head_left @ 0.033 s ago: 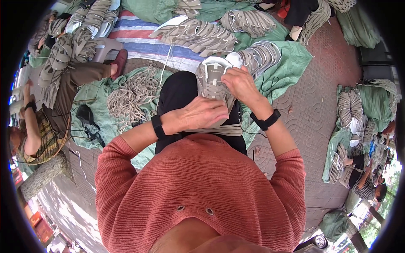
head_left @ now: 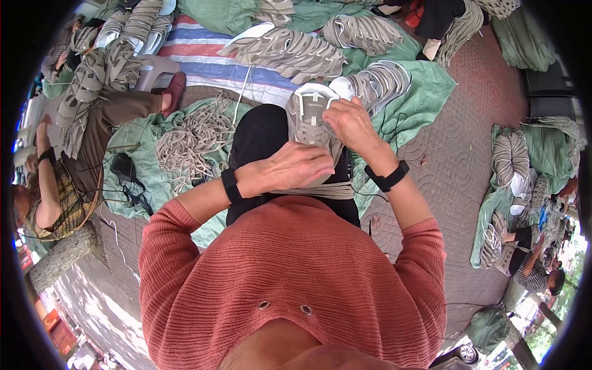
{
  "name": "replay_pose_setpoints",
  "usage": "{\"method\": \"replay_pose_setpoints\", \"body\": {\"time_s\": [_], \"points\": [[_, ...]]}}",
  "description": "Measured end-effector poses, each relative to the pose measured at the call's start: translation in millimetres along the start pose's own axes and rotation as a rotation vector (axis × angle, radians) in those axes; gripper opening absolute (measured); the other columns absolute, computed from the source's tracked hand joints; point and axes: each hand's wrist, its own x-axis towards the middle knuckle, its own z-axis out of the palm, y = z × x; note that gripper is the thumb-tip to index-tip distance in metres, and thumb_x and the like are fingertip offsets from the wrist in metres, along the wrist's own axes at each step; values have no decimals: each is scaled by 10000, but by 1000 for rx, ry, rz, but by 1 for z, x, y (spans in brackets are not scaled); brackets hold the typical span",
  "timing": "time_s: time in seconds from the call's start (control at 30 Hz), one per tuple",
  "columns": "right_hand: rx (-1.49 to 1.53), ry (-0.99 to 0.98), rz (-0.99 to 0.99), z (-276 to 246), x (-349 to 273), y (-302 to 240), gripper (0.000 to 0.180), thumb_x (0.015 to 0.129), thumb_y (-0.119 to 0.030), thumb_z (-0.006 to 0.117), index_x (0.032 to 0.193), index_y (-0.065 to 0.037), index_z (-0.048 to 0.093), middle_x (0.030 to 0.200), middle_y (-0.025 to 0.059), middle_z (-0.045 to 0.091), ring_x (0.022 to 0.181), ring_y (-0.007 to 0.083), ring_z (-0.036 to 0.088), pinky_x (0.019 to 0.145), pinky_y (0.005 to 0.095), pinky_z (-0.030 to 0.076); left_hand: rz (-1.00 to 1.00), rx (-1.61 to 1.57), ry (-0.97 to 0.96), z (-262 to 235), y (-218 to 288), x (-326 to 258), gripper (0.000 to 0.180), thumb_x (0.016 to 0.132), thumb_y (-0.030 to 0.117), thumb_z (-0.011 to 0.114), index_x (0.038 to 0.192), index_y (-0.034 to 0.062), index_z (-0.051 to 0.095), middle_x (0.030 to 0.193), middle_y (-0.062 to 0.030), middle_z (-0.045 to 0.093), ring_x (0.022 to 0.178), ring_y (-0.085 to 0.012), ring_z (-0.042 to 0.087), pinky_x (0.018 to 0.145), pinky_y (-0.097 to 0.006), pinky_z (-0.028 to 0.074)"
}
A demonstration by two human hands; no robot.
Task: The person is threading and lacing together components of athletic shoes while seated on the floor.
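Note:
A grey-beige shoe upper point(head_left: 313, 115) with white trim rests on my lap, its collar end pointing away from me. Pale laces cross its front. My left hand point(head_left: 300, 165) is closed over the toe end, fingers curled and partly hiding it. At the upper's right edge, by the eyelets, my right hand point(head_left: 353, 125) pinches with thumb and fingers; whether a lace is also in that pinch is hidden. A bundle of beige laces point(head_left: 327, 190) lies across my dark trousers, just below my left hand.
Loose laces point(head_left: 188, 142) heap on a green sheet point(head_left: 132, 132) to the left. Stacked shoe uppers point(head_left: 379, 83) lie ahead on the right, more uppers point(head_left: 296, 52) on a striped sheet point(head_left: 200, 46). A co-worker point(head_left: 52, 197) sits at far left. Cables run along the paving point(head_left: 444, 179).

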Motion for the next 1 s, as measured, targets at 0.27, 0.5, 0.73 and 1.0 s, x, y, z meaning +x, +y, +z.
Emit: {"method": "replay_pose_setpoints", "body": {"time_s": [0.27,0.5,0.73,1.0], "points": [[35,36,201,35,5,-10,14,762,-72,597,775,-74,603,766,74,544,791,272,564,719,368,378,108,119,8,7,-5,7,122,832,155,619,833,60,541,761,-81,535,664,-253,580,561,-350,462],[4,33,244,25,1,-13,26,787,-69,572,797,-49,584,860,101,543,789,311,598,709,434,450,-109,468,8,-27,-76,15,176,715,83,623,888,57,606,924,-80,551,983,-259,497,967,-413,340],[259,134,400,48,-4,-20,89,768,-56,626,854,-47,605,797,97,511,720,303,572,634,387,459,-254,579,-426,-22,-91,35,114,631,154,641,693,58,639,857,-86,573,1042,-290,488,1042,-489,258],[510,221,466,41,-9,-33,195,739,-30,640,932,-53,613,871,93,486,819,293,554,705,364,470,123,454,-250,-28,-97,23,144,685,159,642,804,81,624,859,-55,540,980,-203,531,1071,-463,254]]}}
